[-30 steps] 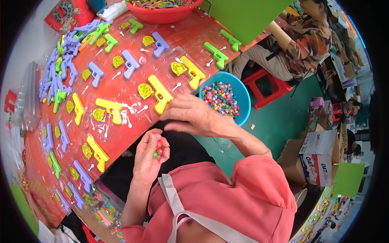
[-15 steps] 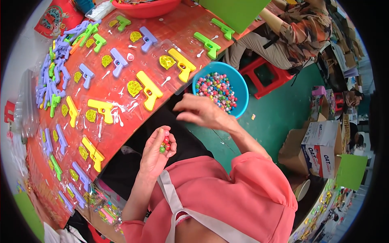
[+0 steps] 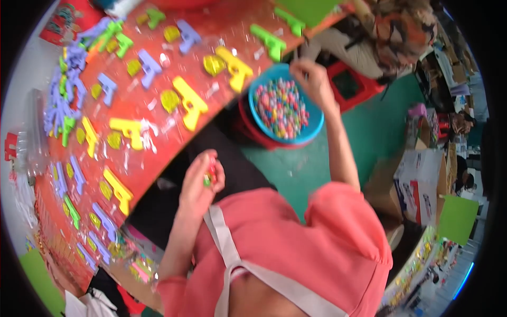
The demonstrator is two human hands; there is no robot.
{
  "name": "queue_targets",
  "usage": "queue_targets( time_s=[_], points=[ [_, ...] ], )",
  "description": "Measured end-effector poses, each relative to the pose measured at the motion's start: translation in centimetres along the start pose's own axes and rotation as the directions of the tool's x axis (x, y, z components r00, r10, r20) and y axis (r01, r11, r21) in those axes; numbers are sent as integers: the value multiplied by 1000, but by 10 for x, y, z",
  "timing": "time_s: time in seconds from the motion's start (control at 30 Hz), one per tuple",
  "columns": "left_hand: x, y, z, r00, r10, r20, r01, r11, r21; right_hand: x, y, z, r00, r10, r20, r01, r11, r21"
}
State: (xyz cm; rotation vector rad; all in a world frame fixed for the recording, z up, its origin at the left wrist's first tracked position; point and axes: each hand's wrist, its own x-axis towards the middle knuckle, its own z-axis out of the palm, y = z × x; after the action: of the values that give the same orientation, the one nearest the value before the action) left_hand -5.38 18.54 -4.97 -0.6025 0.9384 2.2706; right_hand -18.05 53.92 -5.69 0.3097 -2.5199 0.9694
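My left hand [image 3: 198, 182] is held palm up over my lap, its fingers curled around several small coloured balls [image 3: 212, 171], red and green among them. My right hand [image 3: 315, 82] hovers over the far right rim of a blue basin [image 3: 317, 122]. Motion blur smears its fingers, so I cannot make out anything in them. Many small multicoloured balls [image 3: 280, 108] lie in the basin. On the red table [image 3: 219, 29] to the left, yellow toy pistols [image 3: 190, 104] lie in clear plastic trays, with yellow discs [image 3: 169, 100] and small white spoon-shaped pieces beside them.
Purple and green toy pistols [image 3: 68, 79] are heaped on the table's far left. Something red [image 3: 264, 138] supports the basin. A person [image 3: 396, 37] sits at the far right, near a red stool [image 3: 364, 95]. A cardboard box [image 3: 417, 185] stands at right.
My right hand has moved right and away from me, from near the basin's left side to its far right rim. My left hand keeps its balls. The view has shifted slightly.
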Motion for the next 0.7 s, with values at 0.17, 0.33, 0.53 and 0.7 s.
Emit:
queue_targets(
  time_s=[0.17, 0.33, 0.53, 0.7],
  points=[
    [7, 0, -15, 995, 20, 101, -19, 1000, -5, -18, 34, 5, 932, 244, 269, -190, 958, -213],
    [25, -6, -17, 993, -39, 112, 40, 999, -7, -74, 85, 11, 963, 237, -129, -269, 863, -428],
    [117, -38, -10, 981, -182, 66, 157, 946, 282, -116, 115, -12, 768, 630, -115, -591, 628, -507],
    [181, -54, 25, 973, -204, 110, 132, 878, 460, -120, 129, -18, 751, 661, -13, -600, 672, -434]
  ],
)
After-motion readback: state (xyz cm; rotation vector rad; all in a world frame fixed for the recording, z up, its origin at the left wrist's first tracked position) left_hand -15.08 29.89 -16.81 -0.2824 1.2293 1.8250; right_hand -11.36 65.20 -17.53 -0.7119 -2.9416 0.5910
